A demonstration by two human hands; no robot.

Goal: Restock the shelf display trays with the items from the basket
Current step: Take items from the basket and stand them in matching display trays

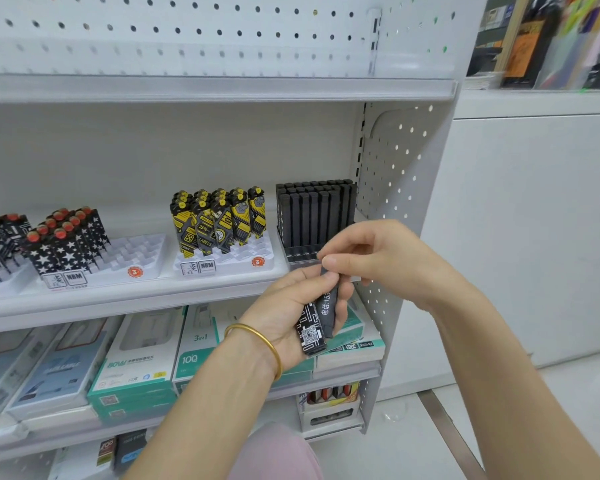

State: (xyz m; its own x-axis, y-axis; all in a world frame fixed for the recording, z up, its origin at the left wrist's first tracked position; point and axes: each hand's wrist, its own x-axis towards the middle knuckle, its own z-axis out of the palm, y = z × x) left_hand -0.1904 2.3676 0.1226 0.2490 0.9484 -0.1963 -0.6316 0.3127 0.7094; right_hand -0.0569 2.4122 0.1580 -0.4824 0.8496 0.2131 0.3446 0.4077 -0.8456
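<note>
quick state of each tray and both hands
left hand, grips patterned stick and plain black stick
right hand, pinches plain black stick's top
star tray, partly filled, front slots bare
yellow tray, partly filled, front slots bare
black tray, nearly full, front row seems bare

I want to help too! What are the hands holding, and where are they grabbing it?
The left hand grips two black sticks around their upper halves; the right hand pinches the top end of one.
</note>
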